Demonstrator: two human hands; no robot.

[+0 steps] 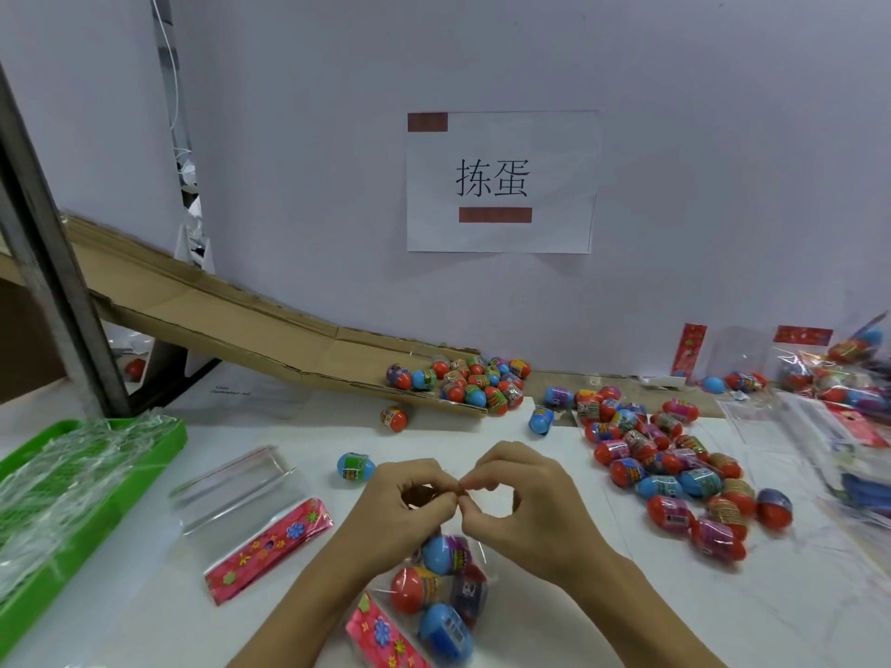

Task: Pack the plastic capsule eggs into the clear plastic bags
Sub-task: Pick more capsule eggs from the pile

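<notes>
Lowest in frame, filled bag (441, 600) (thin, slippery film; eggs light, rigid) hangs; left hand (410, 496) and right hand (518, 494) pinch its mouth.

The scene is lit evenly and brightly from above, and only soft, short shadows are cast on the white table (602, 614). Strong barrel distortion is seen: the cardboard ramp (231, 325) is bowed, and the metal post (53, 291) left of it is slanted. Bags right of the ramp, at the frame edge, are smeared. Faint glare is caught on the film in the green tray (159, 438).
</notes>
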